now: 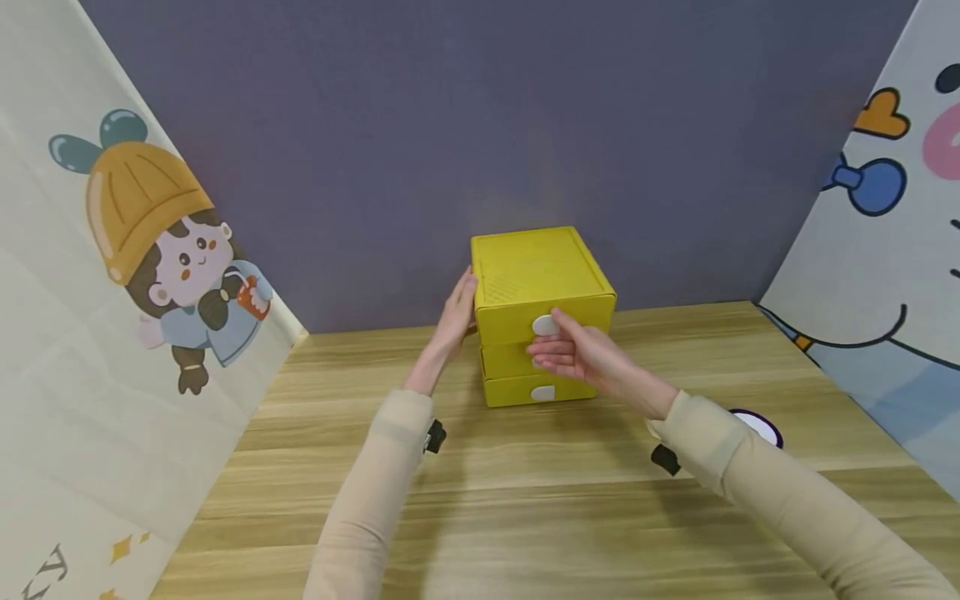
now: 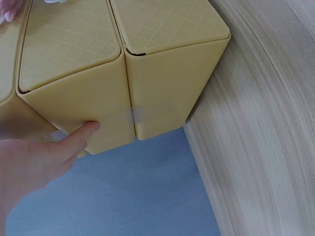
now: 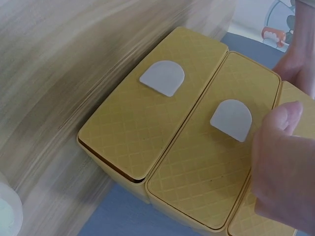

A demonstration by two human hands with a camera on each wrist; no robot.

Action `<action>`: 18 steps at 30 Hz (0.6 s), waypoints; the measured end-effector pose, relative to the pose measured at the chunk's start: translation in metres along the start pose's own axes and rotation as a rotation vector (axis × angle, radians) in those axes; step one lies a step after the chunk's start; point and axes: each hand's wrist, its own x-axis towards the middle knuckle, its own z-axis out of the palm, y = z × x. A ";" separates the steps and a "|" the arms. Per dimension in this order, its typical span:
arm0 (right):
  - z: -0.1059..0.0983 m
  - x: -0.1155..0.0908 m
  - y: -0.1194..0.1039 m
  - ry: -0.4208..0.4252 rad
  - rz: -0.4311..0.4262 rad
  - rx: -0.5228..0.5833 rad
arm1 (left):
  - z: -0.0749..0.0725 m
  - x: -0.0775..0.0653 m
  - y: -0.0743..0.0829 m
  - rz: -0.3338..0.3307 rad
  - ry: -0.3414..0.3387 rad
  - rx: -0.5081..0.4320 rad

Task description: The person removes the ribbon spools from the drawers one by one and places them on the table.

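A stack of yellow drawer boxes (image 1: pixel 543 267), three high, stands against the back wall with its drawers pushed in. White rounded tabs mark the drawer fronts, such as the bottom tab (image 3: pixel 163 77) and middle tab (image 3: pixel 232 119). My left hand (image 1: pixel 456 312) rests along the stack's left side; its extended fingers (image 2: pixel 81 136) lie flat on the upper boxes. In front of the top drawer is my right hand (image 1: pixel 581 354), thumb raised at the edge of the top white tab (image 1: pixel 545 325), fingers loosely bent below it. That hand hides the middle tab in the head view.
The stack sits on a wood-grain table (image 1: pixel 525 517) near the grey-blue back wall (image 1: pixel 450 125). A round white object with a dark rim (image 1: pixel 759 427) lies on the right, partly behind my right sleeve. Printed cartoon sheets (image 1: pixel 67 333) hang on both sides.
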 end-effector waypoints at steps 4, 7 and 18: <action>0.000 0.000 -0.001 0.005 -0.001 -0.007 | 0.001 -0.001 0.002 0.003 0.001 -0.008; -0.001 0.000 -0.001 0.009 -0.003 -0.010 | 0.001 -0.001 0.002 -0.003 -0.002 -0.015; -0.004 -0.001 0.006 0.030 0.003 -0.023 | 0.001 0.001 -0.001 -0.020 -0.003 -0.017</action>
